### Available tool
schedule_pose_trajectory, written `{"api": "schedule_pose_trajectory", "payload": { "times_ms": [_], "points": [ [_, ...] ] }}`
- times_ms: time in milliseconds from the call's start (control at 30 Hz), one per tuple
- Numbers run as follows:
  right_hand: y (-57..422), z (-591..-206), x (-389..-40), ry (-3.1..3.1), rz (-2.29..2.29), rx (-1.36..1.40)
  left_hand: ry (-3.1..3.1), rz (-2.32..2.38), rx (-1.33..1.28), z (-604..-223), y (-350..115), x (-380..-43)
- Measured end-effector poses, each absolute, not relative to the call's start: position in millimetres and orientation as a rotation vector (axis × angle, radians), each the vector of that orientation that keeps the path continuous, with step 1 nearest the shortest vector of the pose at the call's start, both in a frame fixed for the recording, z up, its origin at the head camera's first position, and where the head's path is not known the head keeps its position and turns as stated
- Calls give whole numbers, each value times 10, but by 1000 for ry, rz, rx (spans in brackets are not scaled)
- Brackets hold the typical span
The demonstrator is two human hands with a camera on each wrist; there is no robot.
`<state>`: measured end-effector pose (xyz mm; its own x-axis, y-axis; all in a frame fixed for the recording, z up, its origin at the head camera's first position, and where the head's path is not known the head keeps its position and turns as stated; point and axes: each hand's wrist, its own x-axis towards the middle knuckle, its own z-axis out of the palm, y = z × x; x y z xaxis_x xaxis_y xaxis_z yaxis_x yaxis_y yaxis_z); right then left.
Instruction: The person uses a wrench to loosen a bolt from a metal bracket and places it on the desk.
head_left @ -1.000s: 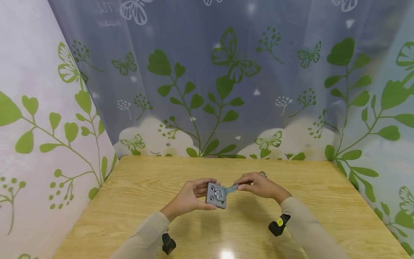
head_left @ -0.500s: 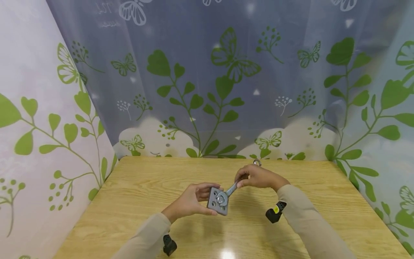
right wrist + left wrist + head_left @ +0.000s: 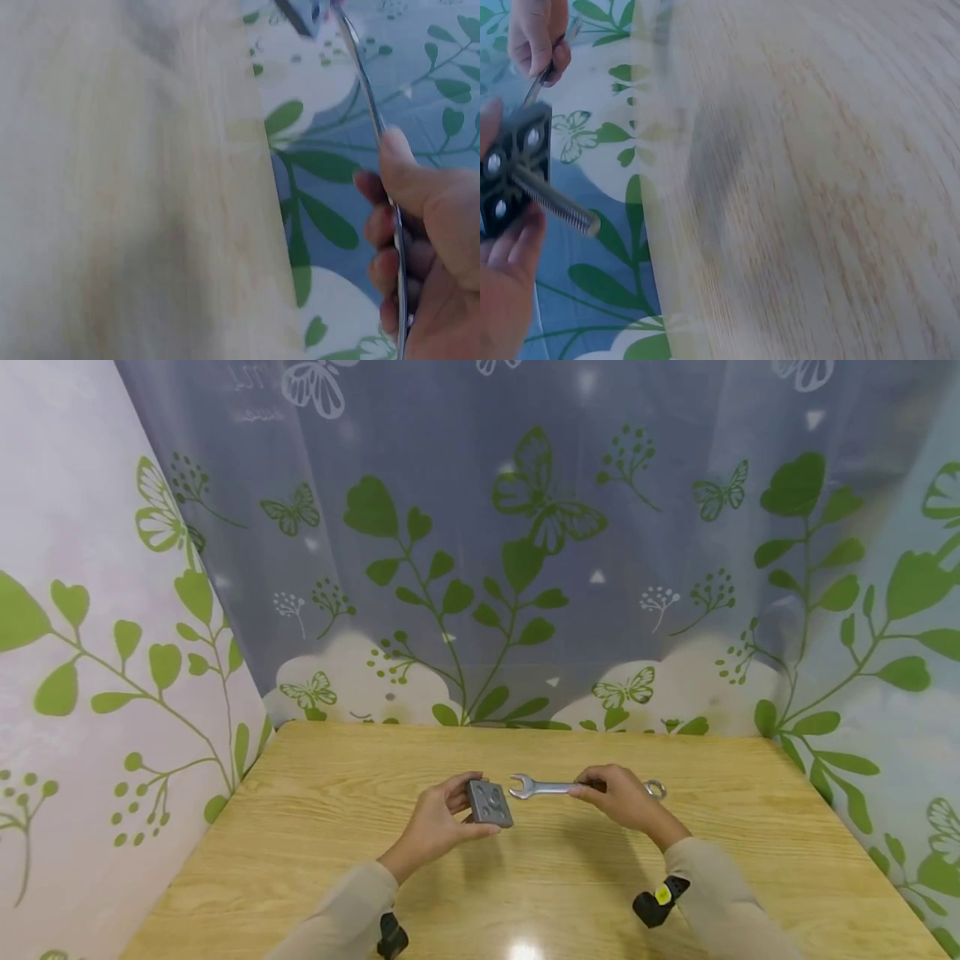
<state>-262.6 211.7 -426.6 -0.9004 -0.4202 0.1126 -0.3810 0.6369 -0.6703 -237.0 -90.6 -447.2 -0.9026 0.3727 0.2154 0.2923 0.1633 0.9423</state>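
My left hand grips a grey square metal plate by its edges, thumb below and fingers above. The plate has holes near its corners and a bolt head at its centre. From the plate's other face sticks a long threaded bolt shank, seen in the left wrist view. My right hand holds a silver combination wrench by its handle. The wrench's open end points at the plate, a small gap apart from it; its ring end shows beyond the right hand.
Both hands are above a light wooden table. A curtain printed with leaves and butterflies hangs behind it, with similar panels at left and right. A black wrist camera hangs under the right forearm, another under the left.
The wrench was around the bolt head and swung upward with the right hand; now it is off the bolt, lowered to near level and drawn right. The left hand's plate has shifted slightly left and up.
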Motion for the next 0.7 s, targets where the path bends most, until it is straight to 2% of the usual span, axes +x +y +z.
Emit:
{"api": "schedule_pose_trajectory", "payload": {
  "times_ms": [367,567,700],
  "points": [
    [1779,-4454,-2222,2850,-1360,-326,2530,1995,478,-4519,-793,-2349],
    [1573,-4490,-2063,2827,-1431,-344,2533,2065,383,-4374,-719,-2258],
    [1483,-4485,-2007,2831,-1448,-410,2564,2064,419,-4275,-693,-2193]
  ]
}}
